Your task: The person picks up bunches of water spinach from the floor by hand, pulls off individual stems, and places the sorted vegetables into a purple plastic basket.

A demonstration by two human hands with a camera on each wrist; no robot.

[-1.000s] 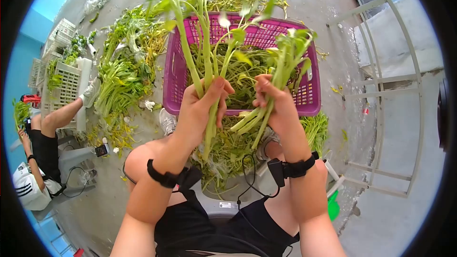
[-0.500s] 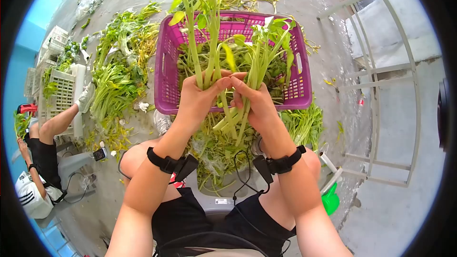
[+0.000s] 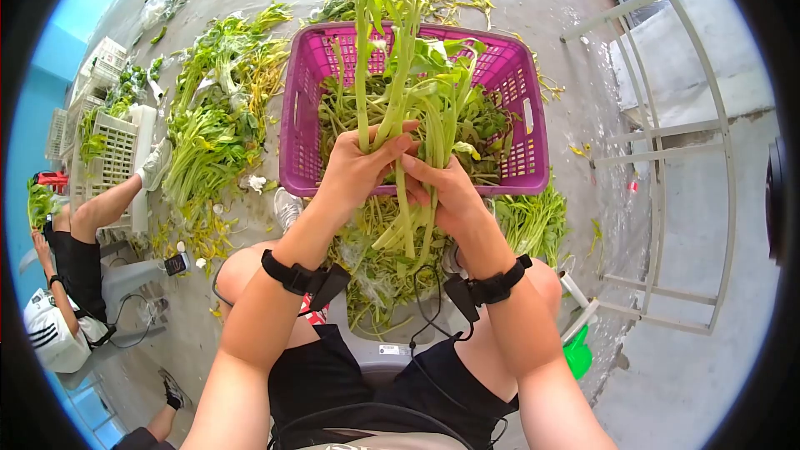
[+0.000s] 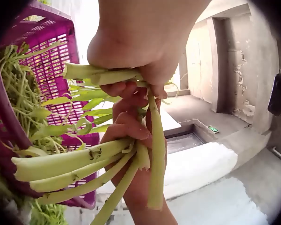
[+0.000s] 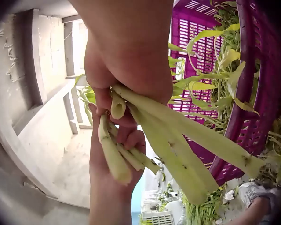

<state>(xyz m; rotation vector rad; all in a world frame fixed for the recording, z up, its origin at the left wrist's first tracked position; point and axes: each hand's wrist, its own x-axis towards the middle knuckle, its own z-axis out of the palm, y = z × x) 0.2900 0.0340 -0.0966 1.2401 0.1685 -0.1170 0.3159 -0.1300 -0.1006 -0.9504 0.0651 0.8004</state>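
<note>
Green stalks (image 3: 362,83) stand gripped in the curled fingers of the person's left hand (image 3: 354,168) and right hand (image 3: 454,192), where a loosened pinch could spill some toward the purple crate (image 3: 303,133) just beyond the fingertips.

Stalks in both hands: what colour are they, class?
Pale green: the stalks show best in the left wrist view.

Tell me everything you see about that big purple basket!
The purple basket looks like plastic, with a solid rim, walls full of little holes and a slot in its right wall. It stands upright, open on top, beyond the person's knees. Tangled greens rest inside; held stalks hide part of its near rim.
</note>
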